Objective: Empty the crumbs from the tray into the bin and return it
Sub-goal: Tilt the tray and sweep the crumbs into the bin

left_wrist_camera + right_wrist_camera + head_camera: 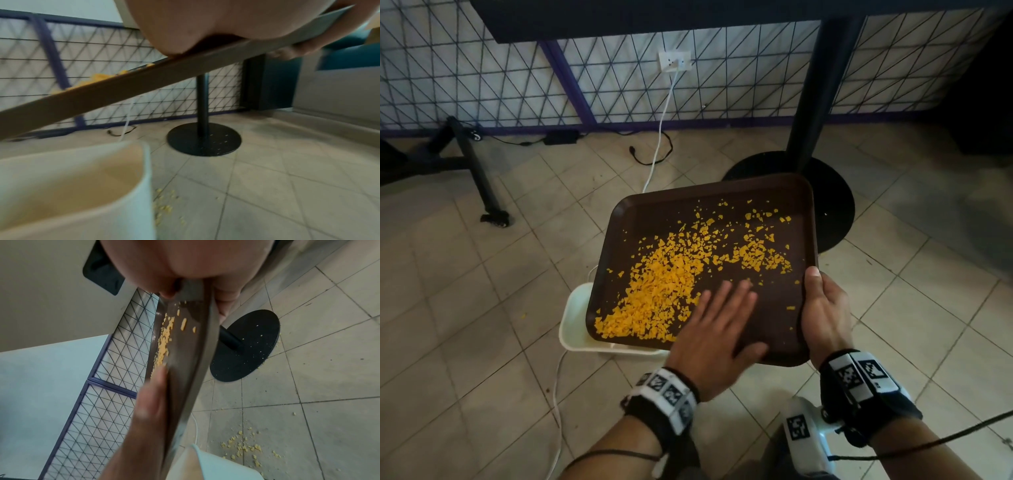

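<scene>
A dark brown tray [784, 205] is held tilted, its left corner low over a white bin [576, 318] on the floor. Yellow crumbs [664, 284] lie heaped toward that low corner. My right hand [822, 308] grips the tray's right edge, thumb on top and fingers underneath. My left hand [719, 325] lies flat on the tray surface beside the crumbs, fingers straight. The left wrist view shows the tray's edge [123, 91] slanting above the bin's rim [144, 162]. The right wrist view shows the tray [185, 369] edge-on with the left hand's fingers [152, 395] against it.
A black table post with a round base [825, 205] stands just behind the tray. A white cable [661, 137] runs from a wall socket down past the bin. Spilled crumbs [244, 447] lie on the tiled floor by the bin. A black stand leg [482, 185] is at left.
</scene>
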Demonstrator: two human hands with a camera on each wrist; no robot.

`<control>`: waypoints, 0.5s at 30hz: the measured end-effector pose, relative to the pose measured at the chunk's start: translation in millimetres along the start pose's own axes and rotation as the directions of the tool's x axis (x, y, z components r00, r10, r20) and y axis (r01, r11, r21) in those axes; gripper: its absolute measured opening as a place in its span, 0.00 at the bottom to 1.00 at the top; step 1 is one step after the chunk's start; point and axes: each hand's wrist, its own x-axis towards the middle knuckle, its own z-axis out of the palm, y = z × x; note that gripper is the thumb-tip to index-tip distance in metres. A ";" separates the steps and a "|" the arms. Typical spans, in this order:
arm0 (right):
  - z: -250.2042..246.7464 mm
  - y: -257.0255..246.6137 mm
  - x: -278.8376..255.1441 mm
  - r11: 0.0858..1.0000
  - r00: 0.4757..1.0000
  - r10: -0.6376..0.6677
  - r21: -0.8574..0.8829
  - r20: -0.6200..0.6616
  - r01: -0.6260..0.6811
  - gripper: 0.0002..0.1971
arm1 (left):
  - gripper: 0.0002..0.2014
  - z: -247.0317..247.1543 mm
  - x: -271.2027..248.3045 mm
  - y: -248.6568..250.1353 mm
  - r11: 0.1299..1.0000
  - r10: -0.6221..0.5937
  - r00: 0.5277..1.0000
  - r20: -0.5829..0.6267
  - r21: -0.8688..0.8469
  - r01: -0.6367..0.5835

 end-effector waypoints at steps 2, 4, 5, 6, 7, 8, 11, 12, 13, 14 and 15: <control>0.7 1.2 0.3 1.000 1.000 0.010 -0.009 0.011 -0.010 0.24 | 0.38 3.1 -14.6 -29.9 0.994 -0.109 0.994 0.031 0.009 0.109; 1.2 2.2 0.2 1.000 1.000 0.019 -0.012 0.017 -0.019 0.26 | 0.37 1.2 -24.8 -52.2 0.982 -0.190 0.982 0.005 0.018 0.190; 1.1 2.5 0.0 1.000 1.000 0.021 -0.010 0.018 -0.020 0.27 | 0.37 -2.1 -27.1 -56.3 0.977 -0.214 0.977 -0.006 0.016 0.214; 1.3 3.4 0.4 1.000 1.000 0.021 -0.007 0.019 -0.021 0.27 | 0.37 -5.9 -26.4 -54.8 0.976 -0.216 0.976 -0.013 0.009 0.216; 1.5 2.7 0.0 1.000 1.000 0.022 -0.007 0.018 -0.022 0.27 | 0.37 -10.6 -22.5 -47.6 0.981 -0.193 0.981 -0.021 0.001 0.193; 1.9 3.3 0.7 1.000 1.000 0.026 -0.003 0.012 -0.026 0.26 | 0.36 -14.8 -16.8 -35.9 0.988 -0.152 0.988 -0.033 -0.010 0.152; 4.5 2.6 0.4 1.000 1.000 0.017 0.027 -0.007 -0.017 0.22 | 0.33 -19.0 4.6 9.1 0.999 0.045 0.996 -0.075 -0.007 -0.046; 4.8 1.8 0.0 0.999 1.000 0.010 0.041 -0.009 -0.010 0.21 | 0.33 -17.5 10.8 21.9 0.994 0.106 0.991 -0.079 0.006 -0.105; 4.4 1.8 0.0 0.999 1.000 0.003 0.053 -0.007 -0.003 0.20 | 0.32 -15.6 15.2 32.2 0.989 0.149 0.986 -0.073 0.017 -0.148; 3.7 1.2 -0.2 0.998 1.000 -0.006 0.060 -0.002 0.006 0.20 | 0.31 -13.2 17.4 38.7 0.984 0.179 0.982 -0.064 0.021 -0.178; 2.8 0.7 -0.4 0.998 1.000 -0.016 0.060 0.004 0.016 0.19 | 0.31 -10.7 17.3 40.5 0.981 0.193 0.979 -0.058 0.022 -0.192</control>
